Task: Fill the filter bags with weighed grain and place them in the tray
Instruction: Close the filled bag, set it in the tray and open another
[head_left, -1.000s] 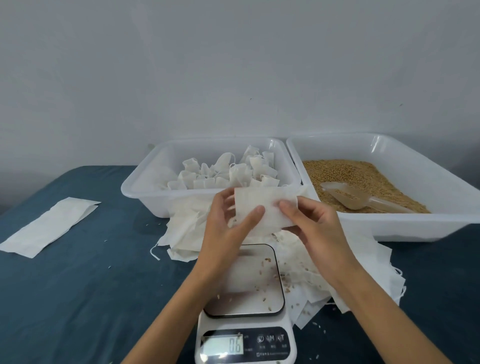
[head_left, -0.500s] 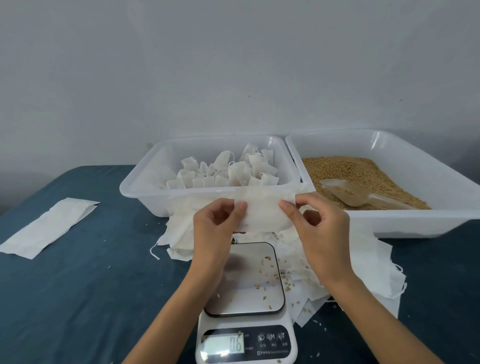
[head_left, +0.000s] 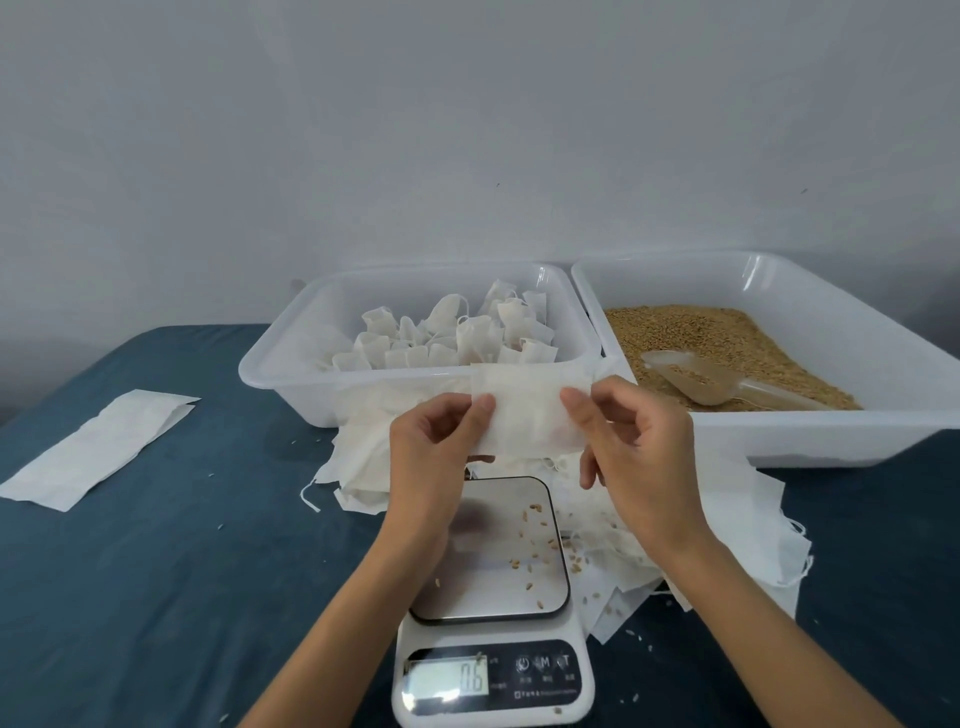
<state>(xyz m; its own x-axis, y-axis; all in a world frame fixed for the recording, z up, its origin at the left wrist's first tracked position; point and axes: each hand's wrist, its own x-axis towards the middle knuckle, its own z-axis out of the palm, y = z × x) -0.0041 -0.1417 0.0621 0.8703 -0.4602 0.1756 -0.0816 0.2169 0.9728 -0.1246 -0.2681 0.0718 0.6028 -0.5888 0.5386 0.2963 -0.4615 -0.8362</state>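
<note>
- The left hand (head_left: 434, 457) pinched the left edge of an empty filter bag (head_left: 524, 410), thumb on the near face and the other fingers curled behind it.
- The right hand (head_left: 631, 457) pinched the bag's right edge in the same way, thumb and forefinger clamped on the paper, the remaining fingers loosely curled below.
- The bag was held flat and level between the two hands, in the air above the far edge of the scale (head_left: 491, 613) and just in front of the left tray (head_left: 291, 379).
- That tray held a cluster of filled bags (head_left: 457, 338) standing upright, gathered toward its right side.
- The right tray (head_left: 831, 436) touched or nearly touched the left one and held grain (head_left: 727, 338), with a clear scoop (head_left: 701, 382) lying in it, handle pointing right.
- A heap of loose empty bags (head_left: 727, 519) lay on the blue desk (head_left: 156, 597) between the trays and the scale.
- Stray kernels dotted the scale's platform, and its display (head_left: 449, 678) read 0.6.
- A flat white paper sheet (head_left: 98, 449) lay well apart at the left of the desk.
</note>
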